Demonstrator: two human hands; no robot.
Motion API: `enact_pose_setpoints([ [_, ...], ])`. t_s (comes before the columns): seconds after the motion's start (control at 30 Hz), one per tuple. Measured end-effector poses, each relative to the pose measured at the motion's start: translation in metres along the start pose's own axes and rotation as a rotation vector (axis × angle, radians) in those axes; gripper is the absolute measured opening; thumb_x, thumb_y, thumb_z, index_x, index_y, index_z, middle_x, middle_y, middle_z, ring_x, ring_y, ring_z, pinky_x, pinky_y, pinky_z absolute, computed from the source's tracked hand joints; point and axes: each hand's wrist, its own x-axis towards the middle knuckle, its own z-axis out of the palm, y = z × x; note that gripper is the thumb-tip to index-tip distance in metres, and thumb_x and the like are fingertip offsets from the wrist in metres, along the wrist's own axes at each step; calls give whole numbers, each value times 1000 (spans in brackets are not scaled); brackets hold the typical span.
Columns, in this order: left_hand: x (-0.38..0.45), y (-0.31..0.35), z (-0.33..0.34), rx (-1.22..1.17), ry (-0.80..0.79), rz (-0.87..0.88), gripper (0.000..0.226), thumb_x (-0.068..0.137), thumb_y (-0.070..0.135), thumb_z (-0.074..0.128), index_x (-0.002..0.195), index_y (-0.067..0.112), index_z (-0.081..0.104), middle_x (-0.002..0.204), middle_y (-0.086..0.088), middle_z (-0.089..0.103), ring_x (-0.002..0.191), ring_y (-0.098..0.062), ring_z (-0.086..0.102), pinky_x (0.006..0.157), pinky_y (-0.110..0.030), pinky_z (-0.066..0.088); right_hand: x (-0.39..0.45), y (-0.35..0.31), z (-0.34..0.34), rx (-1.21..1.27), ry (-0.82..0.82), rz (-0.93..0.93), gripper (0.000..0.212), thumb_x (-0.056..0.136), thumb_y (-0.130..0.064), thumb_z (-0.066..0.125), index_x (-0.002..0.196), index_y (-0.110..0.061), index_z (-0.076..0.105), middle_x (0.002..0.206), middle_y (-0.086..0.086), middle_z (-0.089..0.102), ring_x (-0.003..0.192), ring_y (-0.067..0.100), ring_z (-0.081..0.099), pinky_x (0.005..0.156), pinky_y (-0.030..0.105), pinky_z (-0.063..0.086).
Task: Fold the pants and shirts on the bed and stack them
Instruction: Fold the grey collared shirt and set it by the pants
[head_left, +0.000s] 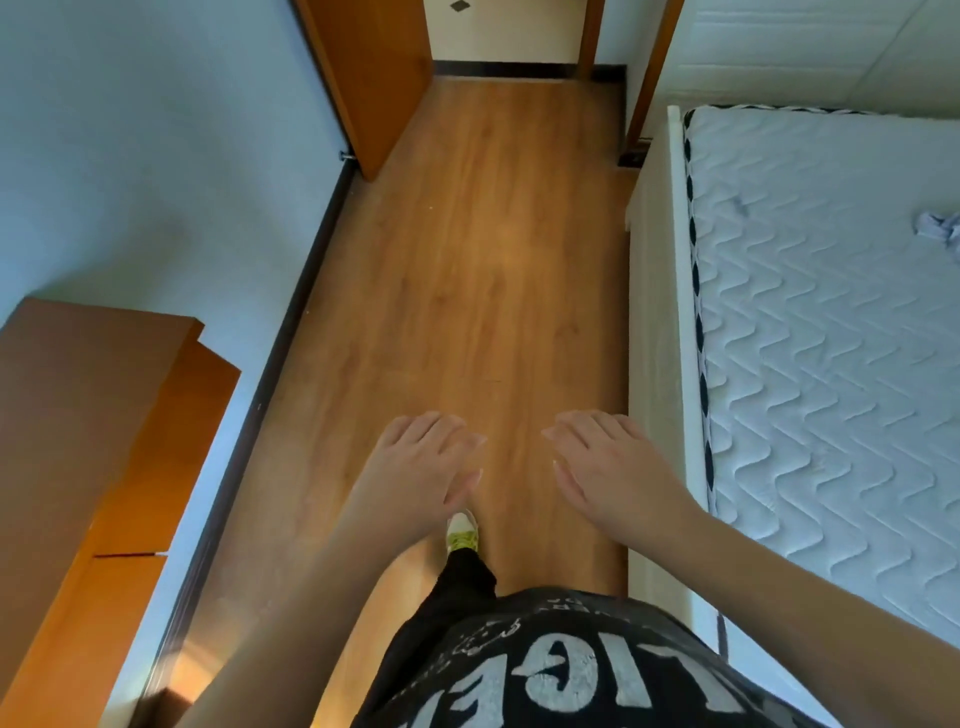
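Hands come first, nearest to us: our left hand (421, 462) and right hand (610, 462) hang palm-down over the wooden floor (467, 260), fingers loosely spread, holding nothing. Below them a shoe (461, 531) points to twelve o'clock. We judge the folding has not begun; this is the approach. The bed (831, 364) runs along our three o'clock side, its quilted mattress mostly bare. Farther off, at about two o'clock, a crumpled pale piece of clothing (937, 226) lies on the mattress at the picture's edge, well apart from either hand; shirt or pants, we cannot tell. Next we would need to turn right, face the bed and reach for it.
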Motion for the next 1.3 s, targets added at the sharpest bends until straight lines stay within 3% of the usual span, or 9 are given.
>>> enact_pose_setpoints([
  [0.1, 31, -55, -5, 25, -25, 6, 45, 97, 48, 36, 128, 25, 59, 126, 2, 63, 118, -21, 58, 97, -42, 48, 49, 3, 5, -38, -23, 15, 35, 94, -30, 46, 121, -17, 62, 122, 4, 62, 110, 21, 60, 94, 41, 50],
  [0.23, 83, -117, -24, 23, 28, 8, 46, 96, 48, 37, 125, 23, 62, 123, 3, 63, 116, -19, 59, 96, -41, 49, 111, 12, -3, -44, -18, 190, 39, 96, -36, 41, 127, -19, 59, 127, 2, 60, 116, 20, 59, 99, 39, 47],
  [0.4, 173, -151, -50, 9, 75, 57, 46, 96, 46, 38, 126, 20, 62, 123, 0, 63, 117, -20, 58, 95, -42, 49, 173, 37, -11, -41, 23, 271, 38, 96, -37, 42, 127, -20, 57, 126, 1, 60, 113, 19, 60, 98, 38, 48],
  [0.6, 300, -155, -52, -27, 104, 137, 46, 98, 45, 38, 131, 20, 58, 126, 0, 61, 120, -20, 56, 97, -40, 46, 238, 126, -12, -92, 74, 357, 33, 94, -33, 48, 123, -18, 57, 121, 4, 61, 108, 23, 62, 94, 40, 50],
  [0.8, 433, -140, -50, 29, 13, 195, 47, 98, 44, 38, 137, 22, 53, 126, 1, 60, 119, -20, 56, 95, -39, 46, 308, 230, -30, -69, 114, 413, 31, 90, -28, 59, 118, -16, 64, 118, 7, 64, 102, 26, 64, 88, 42, 53],
  [0.93, 516, -138, -63, -2, 47, 153, 46, 98, 44, 43, 137, 20, 49, 125, 2, 60, 119, -19, 57, 95, -38, 47, 361, 294, -52, -42, 138, 468, 27, 90, -27, 59, 114, -16, 64, 113, 4, 65, 97, 24, 65, 83, 41, 52],
  [1.1, 600, -168, -81, -18, 144, 71, 43, 97, 42, 44, 132, 19, 53, 125, 1, 60, 121, -20, 53, 100, -41, 45, 442, 344, -68, -40, 174, 413, 27, 90, -27, 59, 114, -15, 66, 113, 5, 65, 100, 25, 64, 85, 41, 51],
  [1.3, 695, -243, -70, -6, 153, 20, 45, 97, 42, 40, 132, 18, 55, 128, 0, 59, 124, -22, 51, 102, -41, 42, 557, 392, -64, -31, 147, 365, 31, 93, -30, 53, 117, -16, 66, 117, 5, 63, 109, 25, 60, 91, 44, 50],
])
